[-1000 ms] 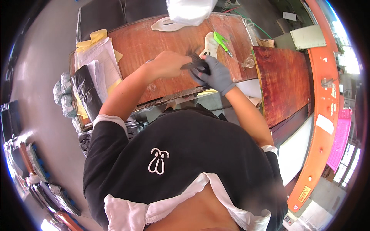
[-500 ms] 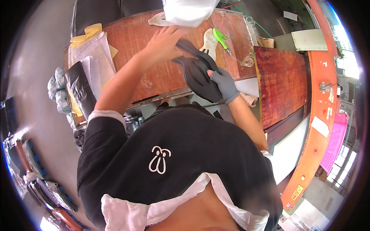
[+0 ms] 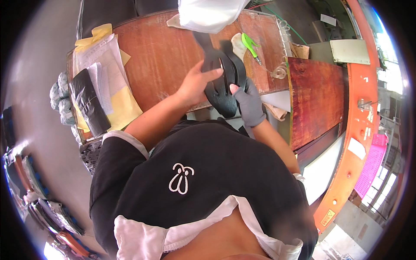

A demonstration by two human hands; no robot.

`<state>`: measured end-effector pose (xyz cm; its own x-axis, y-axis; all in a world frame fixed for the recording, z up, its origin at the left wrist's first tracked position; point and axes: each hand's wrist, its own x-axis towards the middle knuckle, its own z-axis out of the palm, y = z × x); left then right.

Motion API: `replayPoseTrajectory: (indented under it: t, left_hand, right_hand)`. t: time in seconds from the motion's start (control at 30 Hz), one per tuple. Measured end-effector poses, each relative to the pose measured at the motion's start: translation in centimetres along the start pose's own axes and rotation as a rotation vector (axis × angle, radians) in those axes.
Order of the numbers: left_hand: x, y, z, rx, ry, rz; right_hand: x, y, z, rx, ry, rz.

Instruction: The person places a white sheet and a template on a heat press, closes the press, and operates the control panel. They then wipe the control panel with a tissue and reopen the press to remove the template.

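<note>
Two black bicycle-saddle-shaped pieces with long slots are in my hands above the front of the wooden table. My bare left hand (image 3: 196, 84) grips the left saddle-shaped piece (image 3: 215, 89), its thumb across the face and its other fingers hidden. My right hand (image 3: 252, 103), in a grey glove with a bare thumb tip, is closed on the lower right side, where the right saddle-shaped piece (image 3: 238, 68) overlaps the left one. The far end of the left piece is blurred. Beyond lies a pale slotted piece (image 3: 237, 42), partly covered, beside a green air blow gun (image 3: 249, 42).
A stack of white sheets (image 3: 212, 15) sits at the table's (image 3: 151, 56) far edge. Papers (image 3: 102, 56) and a black plastic-wrapped bundle (image 3: 89, 102) lie at the left. A coiled clear hose (image 3: 279, 71) runs near a reddish board (image 3: 318, 95) and an orange beam (image 3: 359, 91) on the right.
My left hand has come back from the pieces' far ends to the left one's side. The pieces have turned more upright, pointing away from me, and my right hand has shifted slightly toward me.
</note>
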<state>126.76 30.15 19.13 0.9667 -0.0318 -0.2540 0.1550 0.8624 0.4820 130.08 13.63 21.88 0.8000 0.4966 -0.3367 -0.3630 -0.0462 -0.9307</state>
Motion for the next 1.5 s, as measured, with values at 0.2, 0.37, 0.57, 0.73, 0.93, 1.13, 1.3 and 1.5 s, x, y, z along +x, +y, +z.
replayPoseTrajectory:
  t: [0.2, 0.37, 0.57, 0.73, 0.93, 1.13, 1.3, 1.5]
  left_hand:
    - [3.7, 0.3, -9.3, 0.21, 0.26, -0.064]
    - [4.3, -2.5, -18.8, 0.706, 0.66, -0.227]
    - [3.5, -3.5, -18.7, 0.667, 0.722, -0.221]
    - [3.7, -2.9, -19.0, 1.0, 0.731, -0.14]
    - [3.6, -2.7, -20.9, 1.279, 0.739, -0.111]
    - [0.4, -3.0, -21.7, 1.472, 0.744, 0.087]
    - [-0.3, 0.0, -23.3, 0.86, 0.824, -0.051]
    - [0.7, 0.9, -23.2, 0.775, 0.872, -0.123]
  right_hand:
    - [1.3, 5.8, -1.0, -0.461, 0.029, 0.045]
    - [-1.5, 10.0, -7.7, -0.653, -0.109, 0.279]
    - [-3.9, 12.3, -10.7, -0.591, 0.141, 0.474]
    - [0.9, 12.0, -10.4, -0.715, 0.187, 0.292]
    - [10.4, 10.5, -8.8, -1.036, 0.299, 0.294]
    - [18.4, 10.6, -6.8, -1.113, 0.487, 0.504]
    - [20.6, 11.1, -4.7, -1.15, 0.659, 0.694]
    - [19.8, 11.7, -6.9, -0.904, 0.59, 0.434]
